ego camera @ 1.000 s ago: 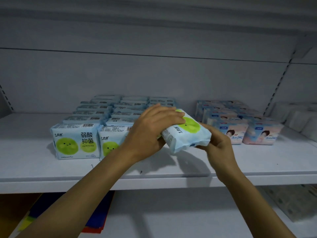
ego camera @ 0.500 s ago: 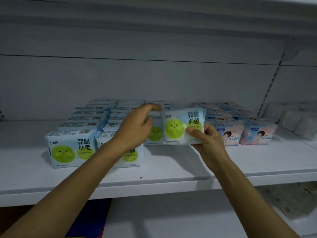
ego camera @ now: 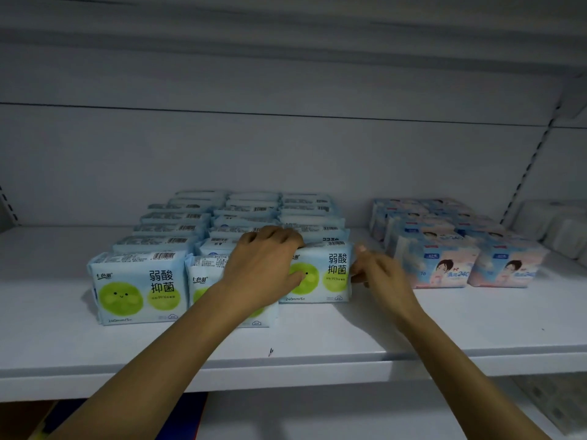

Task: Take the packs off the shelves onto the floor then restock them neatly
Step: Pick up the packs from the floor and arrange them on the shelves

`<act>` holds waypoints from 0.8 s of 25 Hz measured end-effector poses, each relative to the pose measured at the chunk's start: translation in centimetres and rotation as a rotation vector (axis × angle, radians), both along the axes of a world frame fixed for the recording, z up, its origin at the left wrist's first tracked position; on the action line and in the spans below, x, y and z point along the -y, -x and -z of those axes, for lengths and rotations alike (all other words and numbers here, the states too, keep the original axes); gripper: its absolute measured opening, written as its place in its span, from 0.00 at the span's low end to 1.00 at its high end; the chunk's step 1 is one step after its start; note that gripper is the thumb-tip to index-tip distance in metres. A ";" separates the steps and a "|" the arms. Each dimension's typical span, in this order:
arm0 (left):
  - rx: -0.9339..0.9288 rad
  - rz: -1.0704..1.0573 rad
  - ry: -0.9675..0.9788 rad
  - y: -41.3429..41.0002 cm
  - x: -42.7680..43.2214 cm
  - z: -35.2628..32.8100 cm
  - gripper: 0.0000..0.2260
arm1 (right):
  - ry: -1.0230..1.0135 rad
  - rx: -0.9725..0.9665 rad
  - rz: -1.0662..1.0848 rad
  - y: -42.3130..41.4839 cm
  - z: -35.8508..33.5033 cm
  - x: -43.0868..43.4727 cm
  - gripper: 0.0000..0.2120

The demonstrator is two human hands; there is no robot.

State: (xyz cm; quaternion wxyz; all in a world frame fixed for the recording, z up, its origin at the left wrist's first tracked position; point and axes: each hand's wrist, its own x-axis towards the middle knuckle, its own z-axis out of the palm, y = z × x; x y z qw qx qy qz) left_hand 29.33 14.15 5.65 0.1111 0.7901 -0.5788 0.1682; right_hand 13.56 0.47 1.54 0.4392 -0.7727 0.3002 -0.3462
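Observation:
A light-blue pack with green dots [ego camera: 330, 274] stands upright at the front of the right-hand row on the white shelf [ego camera: 413, 328]. My left hand [ego camera: 263, 268] grips it, fingers curled over its top edge and thumb on its front face. My right hand [ego camera: 378, 274] is at the pack's right side, its fingertips touching that edge and the thumb lifted free. Two more rows of the same packs stand to the left, fronted by a left pack [ego camera: 136, 290] and a middle pack [ego camera: 203, 281] that my left forearm partly hides.
Pink-and-blue packs [ego camera: 444, 265] stand in rows just right of my right hand. Pale white packs [ego camera: 565, 230] sit at the far right. Bare shelf runs along the front edge and at the left. Below lies a lower shelf [ego camera: 317, 414], with a dark blue item [ego camera: 190, 414] beside it.
The pack, held tilted in the air by both hands, has been turned upright and set down at the front of the right row. My right hand has loosened to its side edge.

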 end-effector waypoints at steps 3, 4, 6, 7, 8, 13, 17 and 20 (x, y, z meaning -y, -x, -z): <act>0.011 0.004 0.031 0.1 0.1 0.3 0.20 | -0.091 0.164 0.143 -1.0 -1.4 2.2 0.09; 0.013 0.006 0.040 0.1 0.1 0.3 0.19 | -0.115 0.165 0.134 -1.6 -2.0 2.8 0.08; 0.009 0.018 0.063 0.1 0.0 0.4 0.19 | -0.173 0.130 0.134 -3.2 -2.9 4.4 0.08; 0.006 0.026 0.072 0.0 0.0 0.5 0.19 | -0.193 0.093 0.152 -3.9 -3.0 5.3 0.08; 0.003 0.035 0.080 -0.1 0.0 0.6 0.19 | -0.197 0.052 0.170 -4.4 -3.1 5.9 0.07; -0.016 0.037 0.075 -0.2 0.1 0.7 0.18 | -0.231 0.100 0.138 -5.6 -2.5 6.4 0.06; -0.179 0.040 -0.046 -0.4 0.3 -1.1 0.21 | -0.289 -0.007 0.046 -6.1 -2.6 6.8 0.07; -0.201 0.024 -0.098 -0.3 0.3 -2.3 0.21 | -0.191 0.049 0.100 -6.3 -2.5 7.0 0.10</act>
